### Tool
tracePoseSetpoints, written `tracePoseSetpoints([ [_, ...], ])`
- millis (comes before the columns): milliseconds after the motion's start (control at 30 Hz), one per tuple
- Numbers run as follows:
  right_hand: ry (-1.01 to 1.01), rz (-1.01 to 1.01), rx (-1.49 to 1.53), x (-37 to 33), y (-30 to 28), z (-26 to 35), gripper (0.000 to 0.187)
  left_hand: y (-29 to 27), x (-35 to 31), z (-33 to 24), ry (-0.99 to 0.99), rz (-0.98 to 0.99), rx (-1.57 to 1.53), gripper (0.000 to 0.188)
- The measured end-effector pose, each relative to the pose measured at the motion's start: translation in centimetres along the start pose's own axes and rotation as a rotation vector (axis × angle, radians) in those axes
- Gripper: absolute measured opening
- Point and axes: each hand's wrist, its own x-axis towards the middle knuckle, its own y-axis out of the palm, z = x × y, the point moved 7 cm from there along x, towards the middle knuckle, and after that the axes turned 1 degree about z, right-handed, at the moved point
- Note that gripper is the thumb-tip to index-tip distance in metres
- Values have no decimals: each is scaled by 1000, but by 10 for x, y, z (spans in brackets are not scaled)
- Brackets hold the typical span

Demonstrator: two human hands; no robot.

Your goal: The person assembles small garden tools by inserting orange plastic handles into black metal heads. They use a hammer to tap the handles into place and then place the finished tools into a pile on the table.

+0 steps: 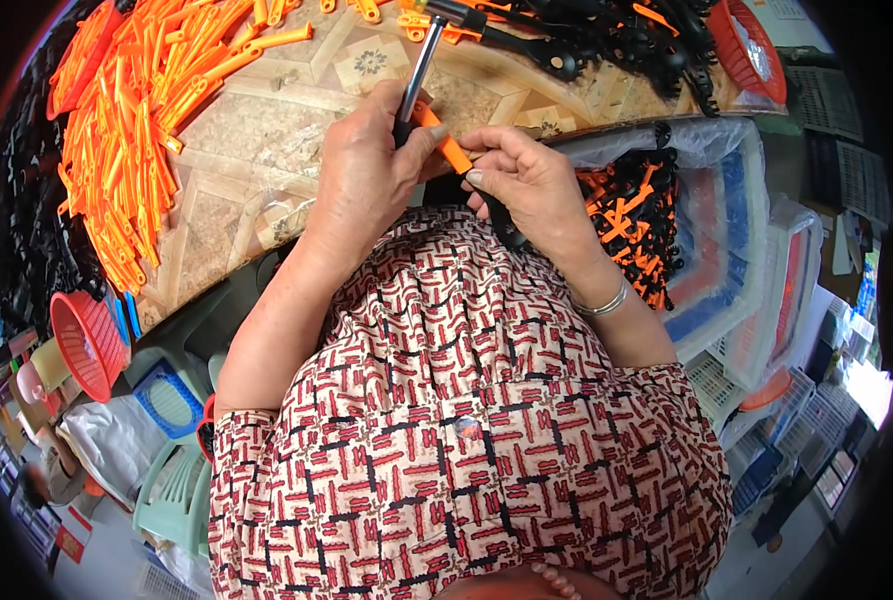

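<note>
Close to the table's near edge, my left hand [371, 165] is closed round a hammer [424, 70]. Its metal shaft slants up and away to a dark head. The thumb and fingers of that hand also grip an orange plastic handle [453, 152]. My right hand [529, 190] is closed at the handle's lower end, pinching a black plastic utensil piece [501, 218] that hangs over my lap. Fingers partly hide that piece, so its full shape and how far it sits in the handle cannot be seen.
A large heap of orange handles [131, 130] covers the table's left side. Black utensil parts [566, 55] lie at the far right, beside a red basket [746, 50]. By my right arm, a plastic-lined crate [731, 230] contains orange-and-black pieces [626, 225]. Another red basket [88, 343] stands left.
</note>
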Motion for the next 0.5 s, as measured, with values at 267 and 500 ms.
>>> tracePoseSetpoints([
  [267,37,-85,-133,5,2,7,14,-14,-10,-15,211,-132,162,30],
  [500,104,-71,-155,5,1,11,8,-58,-63,-22,132,-145,48,40],
])
